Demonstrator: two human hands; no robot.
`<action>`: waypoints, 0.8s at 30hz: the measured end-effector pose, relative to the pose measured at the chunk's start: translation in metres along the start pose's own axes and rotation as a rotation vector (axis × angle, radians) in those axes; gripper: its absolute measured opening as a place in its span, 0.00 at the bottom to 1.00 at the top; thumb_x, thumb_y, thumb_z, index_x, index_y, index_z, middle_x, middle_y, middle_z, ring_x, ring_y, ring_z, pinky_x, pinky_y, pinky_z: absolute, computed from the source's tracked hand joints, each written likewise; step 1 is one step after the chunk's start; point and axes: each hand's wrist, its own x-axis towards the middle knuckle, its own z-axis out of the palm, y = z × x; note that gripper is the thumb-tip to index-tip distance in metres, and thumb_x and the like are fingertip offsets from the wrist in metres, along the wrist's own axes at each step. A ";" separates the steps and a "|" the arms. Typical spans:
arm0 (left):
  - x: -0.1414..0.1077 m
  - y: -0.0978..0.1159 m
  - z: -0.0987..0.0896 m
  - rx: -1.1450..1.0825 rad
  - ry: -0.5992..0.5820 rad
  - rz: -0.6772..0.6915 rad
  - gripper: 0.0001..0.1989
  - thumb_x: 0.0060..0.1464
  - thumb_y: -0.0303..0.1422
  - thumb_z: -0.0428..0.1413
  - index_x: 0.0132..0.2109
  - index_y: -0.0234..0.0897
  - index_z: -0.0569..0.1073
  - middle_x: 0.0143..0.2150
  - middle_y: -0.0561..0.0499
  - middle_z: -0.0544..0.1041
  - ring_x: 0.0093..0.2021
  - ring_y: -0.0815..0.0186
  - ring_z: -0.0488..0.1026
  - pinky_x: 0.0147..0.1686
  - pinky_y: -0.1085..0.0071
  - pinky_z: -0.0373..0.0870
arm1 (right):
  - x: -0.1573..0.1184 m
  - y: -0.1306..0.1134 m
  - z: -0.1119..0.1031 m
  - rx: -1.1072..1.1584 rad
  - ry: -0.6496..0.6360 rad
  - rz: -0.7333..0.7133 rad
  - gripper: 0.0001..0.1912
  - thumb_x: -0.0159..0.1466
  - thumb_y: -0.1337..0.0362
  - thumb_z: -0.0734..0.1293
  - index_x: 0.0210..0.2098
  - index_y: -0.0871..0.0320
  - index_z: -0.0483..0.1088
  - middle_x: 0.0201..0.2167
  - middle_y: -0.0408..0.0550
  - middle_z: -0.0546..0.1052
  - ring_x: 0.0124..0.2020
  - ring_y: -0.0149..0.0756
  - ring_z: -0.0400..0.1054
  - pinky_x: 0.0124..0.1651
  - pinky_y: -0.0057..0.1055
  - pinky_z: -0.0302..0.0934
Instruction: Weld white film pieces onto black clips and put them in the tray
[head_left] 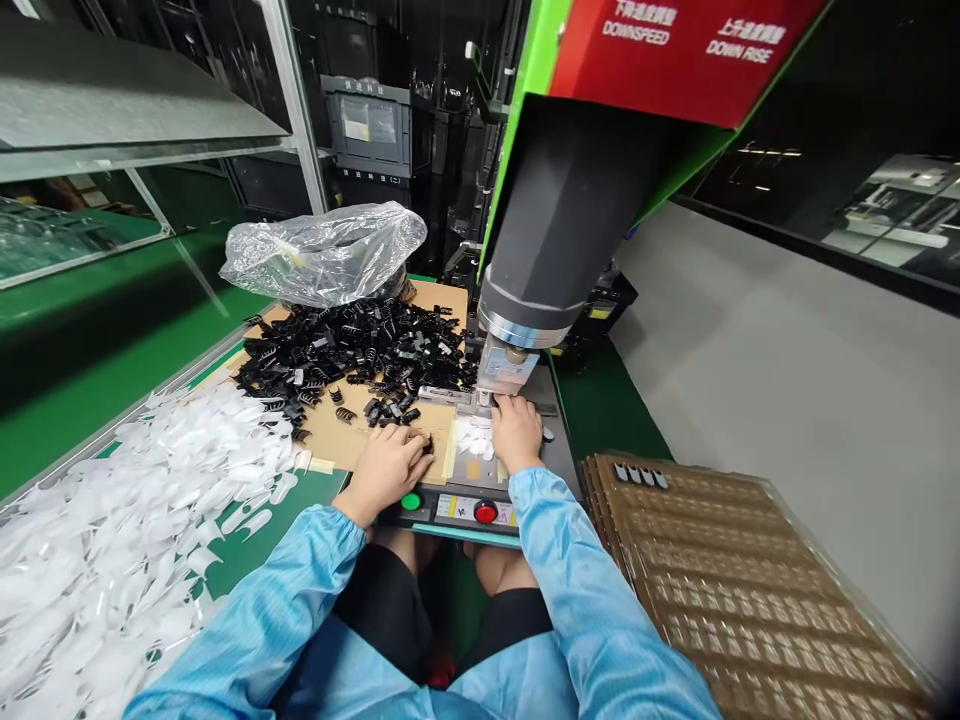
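Note:
My left hand [386, 467] rests low over the cardboard, fingers curled. A small black plastic part [429, 444] shows at its fingertips. Under the metal head [507, 366] of the press, my right hand [517, 432] reaches in with bent fingers at the fixture [484, 399]; whatever they grip there is hidden. Beside that hand, small white pieces [474, 437] lie on the machine's grey base. A heap of black plastic parts [360, 345] spreads over the cardboard [330, 431] beyond my left hand.
White plastic pieces [135, 540] form a large pile at left. A clear plastic bag [326, 250] stands behind the black heap. Green [411, 501] and red [486, 513] buttons face me on the machine's front. Stacked brown trays [757, 570] stand at right, with several dark parts [640, 475] in one corner.

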 end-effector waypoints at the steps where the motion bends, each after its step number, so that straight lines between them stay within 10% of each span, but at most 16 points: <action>1: 0.001 0.002 0.000 0.019 -0.011 -0.017 0.13 0.71 0.44 0.54 0.49 0.42 0.78 0.51 0.43 0.80 0.50 0.50 0.73 0.50 0.53 0.64 | 0.000 0.000 -0.002 -0.013 -0.013 -0.009 0.16 0.76 0.60 0.61 0.59 0.51 0.74 0.50 0.55 0.75 0.51 0.49 0.62 0.50 0.40 0.52; 11: 0.010 0.021 0.003 0.092 -0.131 -0.138 0.12 0.72 0.39 0.51 0.49 0.42 0.77 0.47 0.43 0.82 0.45 0.51 0.77 0.47 0.54 0.64 | -0.004 0.004 -0.014 -0.036 -0.104 -0.063 0.23 0.72 0.69 0.61 0.65 0.51 0.69 0.54 0.57 0.73 0.54 0.51 0.59 0.53 0.43 0.53; 19: 0.010 0.019 0.009 0.025 -0.071 -0.161 0.11 0.70 0.36 0.51 0.49 0.43 0.77 0.42 0.44 0.82 0.43 0.52 0.79 0.43 0.57 0.67 | -0.005 0.008 -0.014 0.026 -0.101 -0.083 0.27 0.69 0.74 0.60 0.66 0.53 0.68 0.54 0.59 0.73 0.54 0.52 0.60 0.53 0.44 0.54; 24: 0.052 0.027 0.013 -0.138 0.062 -0.215 0.13 0.70 0.38 0.53 0.55 0.45 0.78 0.46 0.48 0.84 0.44 0.56 0.80 0.44 0.62 0.71 | -0.005 0.005 -0.016 0.020 -0.104 -0.076 0.24 0.69 0.73 0.60 0.63 0.54 0.70 0.53 0.59 0.74 0.54 0.52 0.60 0.53 0.44 0.55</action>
